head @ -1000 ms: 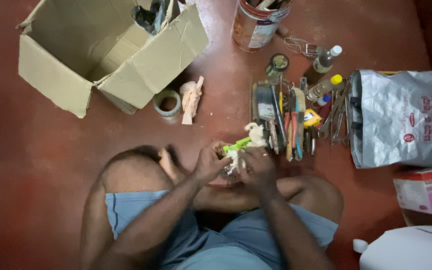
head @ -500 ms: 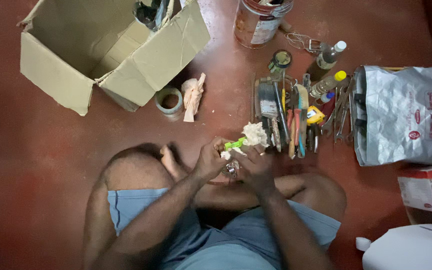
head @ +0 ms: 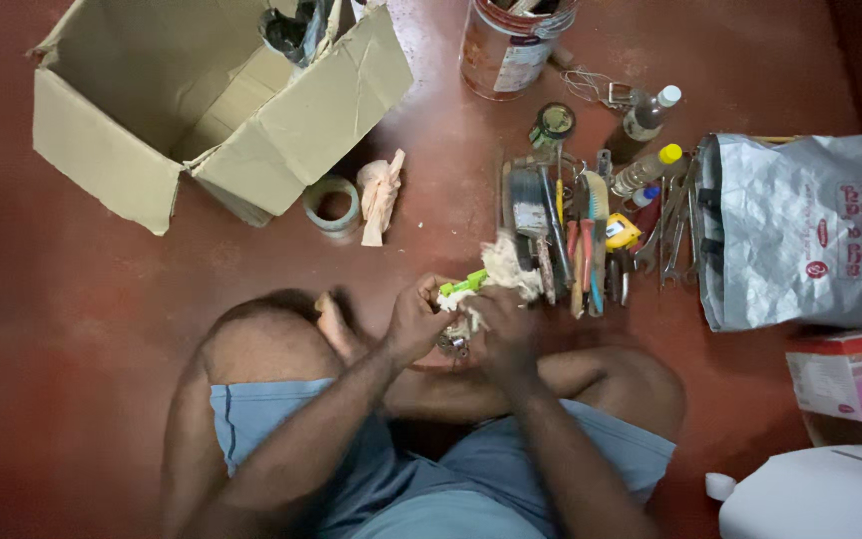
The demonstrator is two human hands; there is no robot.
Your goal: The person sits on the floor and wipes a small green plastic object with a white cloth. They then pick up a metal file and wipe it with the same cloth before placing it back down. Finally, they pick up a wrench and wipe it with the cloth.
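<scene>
Both hands, left hand (head: 417, 321) and right hand (head: 504, 331), grip a green-handled tool (head: 463, 283) wrapped in whitish rag (head: 504, 268).

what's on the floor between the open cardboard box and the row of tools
In the head view, a roll of tape and a crumpled pale rag lie on the red floor between the cardboard box and the tools.

Box (head: 162, 110) left; tools (head: 576, 240) between; bag (head: 810, 230) right.
</scene>
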